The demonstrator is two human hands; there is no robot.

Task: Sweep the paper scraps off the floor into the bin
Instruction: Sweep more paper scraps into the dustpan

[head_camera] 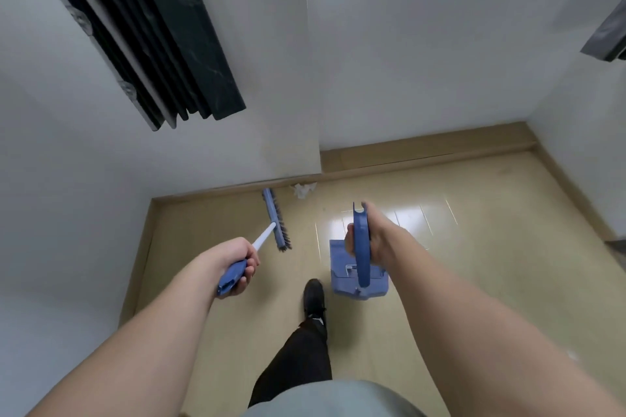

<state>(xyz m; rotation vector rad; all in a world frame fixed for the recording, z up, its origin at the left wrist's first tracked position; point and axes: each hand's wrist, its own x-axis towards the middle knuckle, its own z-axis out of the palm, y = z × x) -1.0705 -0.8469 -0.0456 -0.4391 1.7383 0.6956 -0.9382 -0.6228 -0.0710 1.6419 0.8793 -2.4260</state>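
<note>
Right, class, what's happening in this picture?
A person stands on a tan floor. Their left hand grips a blue-handled broom, its head on the floor by the wall. Their right hand holds a blue long-handled dustpan. White crumpled paper scraps lie unswept against the skirting, beyond the broom head.

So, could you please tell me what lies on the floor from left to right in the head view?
Blue-bristled broom head → crumpled white paper scrap by the skirting → blue plastic dustpan.
</note>
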